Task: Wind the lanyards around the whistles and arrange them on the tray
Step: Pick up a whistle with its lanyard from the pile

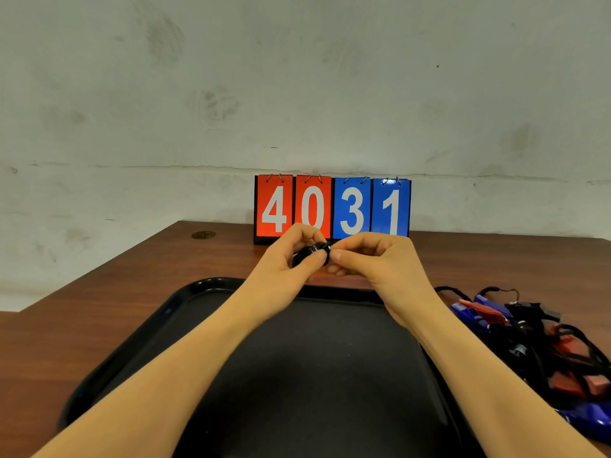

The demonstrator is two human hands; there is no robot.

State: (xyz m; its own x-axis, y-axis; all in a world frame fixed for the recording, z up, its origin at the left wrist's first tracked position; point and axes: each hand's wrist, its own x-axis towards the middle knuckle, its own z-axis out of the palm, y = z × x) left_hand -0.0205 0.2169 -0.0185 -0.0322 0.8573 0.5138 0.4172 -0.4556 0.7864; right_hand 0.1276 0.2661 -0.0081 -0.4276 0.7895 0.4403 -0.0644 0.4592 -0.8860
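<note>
Both hands are raised above the far edge of the black tray [185,305]. My left hand [291,259] grips a black whistle [312,252] that looks wrapped in dark lanyard. My right hand [373,259] pinches the whistle's right end with thumb and fingers. Most of the whistle is hidden by my fingers. The tray's dark inside shows no whistles in the part I can see. A pile of blue, red and black whistles [535,342] with tangled black lanyards lies on the table to the right of the tray.
A flip scoreboard [332,208] reading 4 0 3 1 stands at the back of the brown wooden table [99,292], against a stained white wall. A round cable grommet [203,235] sits at the table's back left.
</note>
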